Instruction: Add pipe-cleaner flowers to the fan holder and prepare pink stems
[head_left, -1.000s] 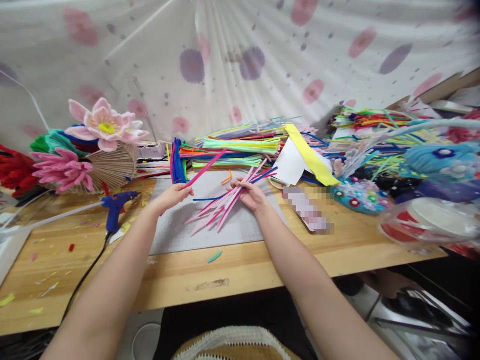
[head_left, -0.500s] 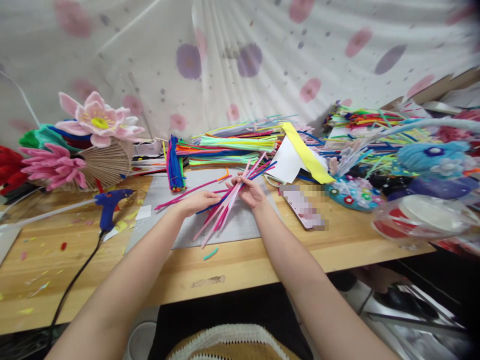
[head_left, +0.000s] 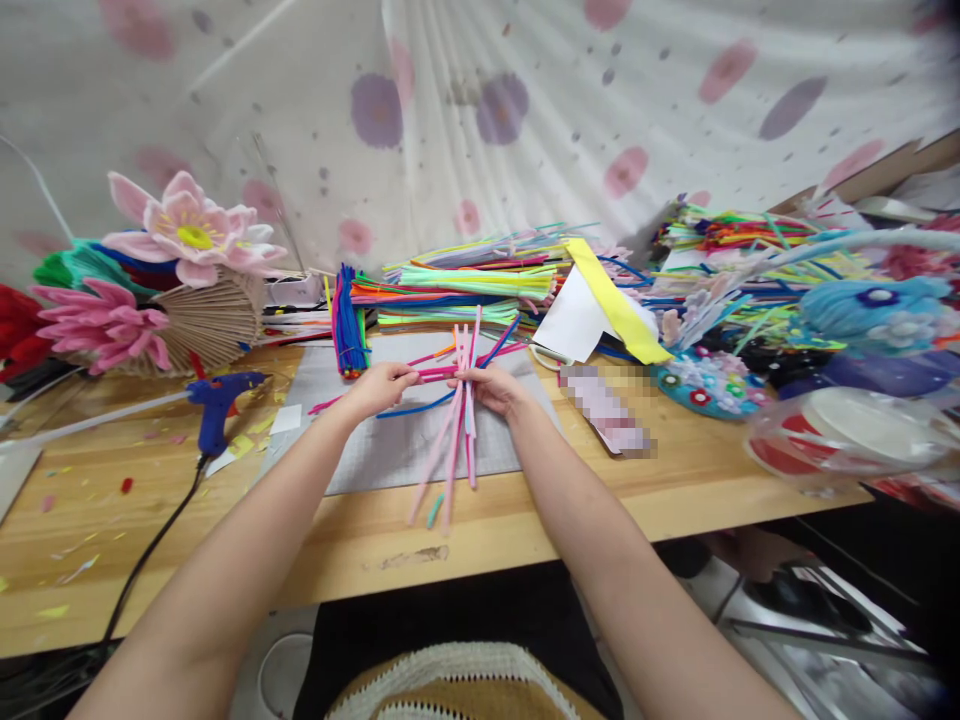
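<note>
My right hand [head_left: 491, 386] is closed round a bunch of pink pipe cleaners [head_left: 457, 440] that hangs almost upright over the grey mat [head_left: 390, 450]. My left hand [head_left: 379, 385] pinches a dark pink pipe cleaner [head_left: 435, 374] that runs sideways to the bunch. A blue pipe cleaner [head_left: 420, 406] curves under both hands. Both hands are close together above the mat.
A blue glue gun [head_left: 217, 395] with a black cord lies left on the wooden table [head_left: 150, 520]. Pipe-cleaner flowers [head_left: 187, 230] and a fan stand at the far left. Stacks of coloured pipe cleaners [head_left: 465, 285], paper [head_left: 577, 320] and craft items crowd the back and right.
The bunch in my right hand has swung from slanted to nearly upright. My left hand has moved right and up to meet it, gripping a pink strand.
</note>
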